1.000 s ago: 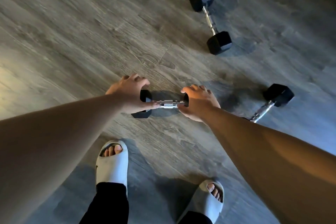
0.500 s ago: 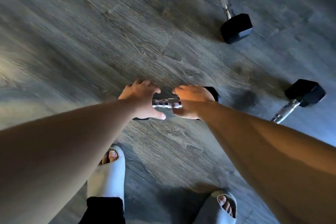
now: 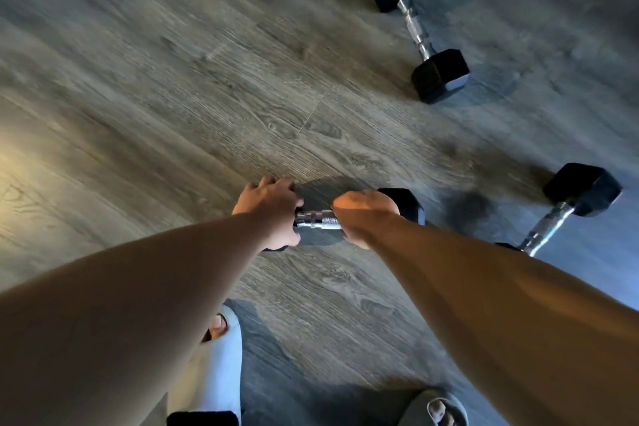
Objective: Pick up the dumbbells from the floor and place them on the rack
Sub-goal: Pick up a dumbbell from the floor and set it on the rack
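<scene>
A black hex dumbbell with a chrome handle (image 3: 318, 219) is in the middle of the view, held just above the grey wood floor. My left hand (image 3: 271, 209) grips its left end and covers that head. My right hand (image 3: 363, 216) is closed around the handle's right part, with the right head (image 3: 408, 206) showing behind it. A second dumbbell (image 3: 416, 24) lies on the floor at the upper right. A third dumbbell (image 3: 567, 204) lies at the right, its near end hidden behind my right forearm. No rack is in view.
My two feet in pale slides stand below the hands, the left foot (image 3: 214, 346) and the right foot (image 3: 435, 408) at the bottom edge. Grey wood-plank floor (image 3: 173, 97) stretches to the left and top.
Both hands have slid inward along the dumbbell and closed on it. The dumbbell has shifted right and seems to have come slightly off the floor. The camera has tilted.
</scene>
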The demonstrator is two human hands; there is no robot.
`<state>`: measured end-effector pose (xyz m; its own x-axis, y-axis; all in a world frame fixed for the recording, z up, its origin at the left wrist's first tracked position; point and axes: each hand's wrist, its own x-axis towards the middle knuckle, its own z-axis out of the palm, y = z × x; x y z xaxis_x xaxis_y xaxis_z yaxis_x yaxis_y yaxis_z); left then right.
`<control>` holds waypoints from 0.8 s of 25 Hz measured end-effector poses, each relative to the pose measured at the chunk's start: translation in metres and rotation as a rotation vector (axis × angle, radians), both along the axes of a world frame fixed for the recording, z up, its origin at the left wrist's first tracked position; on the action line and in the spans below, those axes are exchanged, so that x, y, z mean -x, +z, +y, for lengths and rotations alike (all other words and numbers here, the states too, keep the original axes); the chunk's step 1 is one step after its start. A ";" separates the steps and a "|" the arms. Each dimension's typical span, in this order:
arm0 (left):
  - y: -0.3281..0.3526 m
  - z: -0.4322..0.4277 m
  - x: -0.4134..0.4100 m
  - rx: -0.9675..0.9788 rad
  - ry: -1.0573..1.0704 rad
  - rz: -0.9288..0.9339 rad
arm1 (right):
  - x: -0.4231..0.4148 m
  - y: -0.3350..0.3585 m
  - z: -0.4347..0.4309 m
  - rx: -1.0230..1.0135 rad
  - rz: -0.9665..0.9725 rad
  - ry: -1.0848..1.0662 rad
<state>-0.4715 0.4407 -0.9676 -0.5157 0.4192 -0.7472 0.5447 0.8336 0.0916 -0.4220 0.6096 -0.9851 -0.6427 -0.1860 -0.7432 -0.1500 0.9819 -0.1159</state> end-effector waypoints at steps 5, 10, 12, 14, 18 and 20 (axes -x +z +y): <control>0.037 0.028 0.008 0.026 -0.183 0.090 | -0.012 0.046 0.008 -0.021 0.016 -0.179; 0.119 0.069 -0.010 -0.061 -0.465 0.309 | -0.017 0.150 0.029 0.030 -0.014 -0.544; 0.162 0.075 -0.007 -0.226 -0.425 0.358 | -0.021 0.204 0.046 0.040 -0.004 -0.686; 0.206 0.080 0.008 -0.357 -0.220 0.361 | -0.027 0.252 0.058 0.047 -0.007 -0.804; 0.325 0.124 0.059 -0.435 -0.092 0.217 | -0.034 0.367 0.084 0.043 0.017 -0.955; 0.387 0.155 0.078 -0.487 -0.165 0.166 | -0.037 0.423 0.095 0.032 0.082 -1.025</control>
